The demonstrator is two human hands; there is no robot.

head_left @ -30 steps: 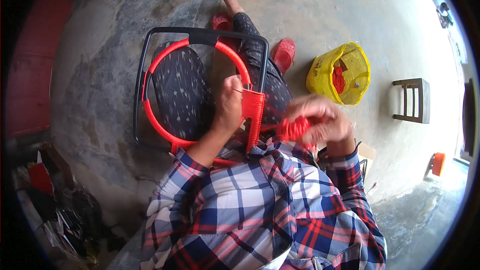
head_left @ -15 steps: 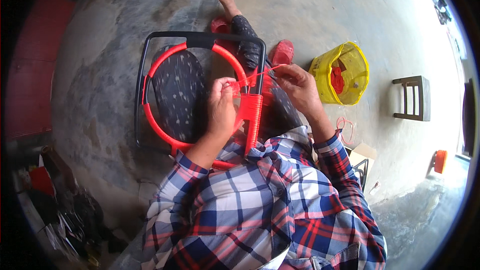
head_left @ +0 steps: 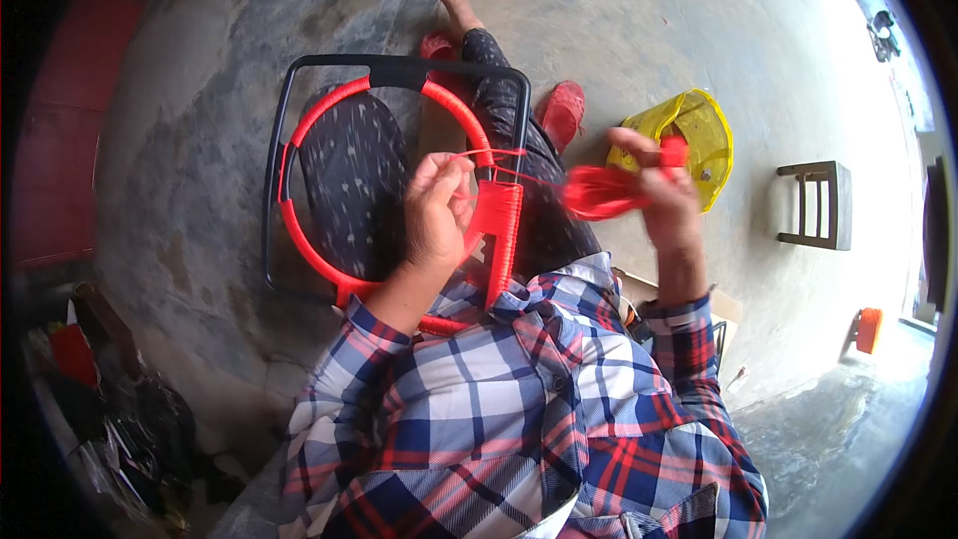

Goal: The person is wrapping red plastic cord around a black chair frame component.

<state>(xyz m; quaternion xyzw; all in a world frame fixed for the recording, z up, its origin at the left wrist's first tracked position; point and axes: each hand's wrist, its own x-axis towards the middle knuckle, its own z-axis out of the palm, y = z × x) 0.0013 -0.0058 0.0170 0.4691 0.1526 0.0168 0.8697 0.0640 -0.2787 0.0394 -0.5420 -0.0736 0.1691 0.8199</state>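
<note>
A black metal frame [head_left: 274,170] with a round inner ring [head_left: 309,240] lies over my legs. Red cord is wound tightly around most of the ring, and a broad wrapped patch [head_left: 502,215] joins it to the frame's right side. At the ring's right edge my left hand [head_left: 437,208] is closed in a pinch on a strand of red cord. My right hand [head_left: 667,195], slightly blurred, grips a red cord bundle [head_left: 602,193] off to the right. From the bundle a thin strand runs left to the frame.
Behind my right hand stands a yellow bucket [head_left: 720,135]. A small wooden stool [head_left: 833,205] and an orange-red object [head_left: 869,330] are farther right. Red slippers [head_left: 565,110] lie on the concrete floor near my bare foot [head_left: 458,2]. Clutter [head_left: 130,419] fills the lower left.
My right hand has moved right and now holds the cord bundle, where before it pulled a single strand near the frame. My left hand stays by the ring, slightly shifted.
</note>
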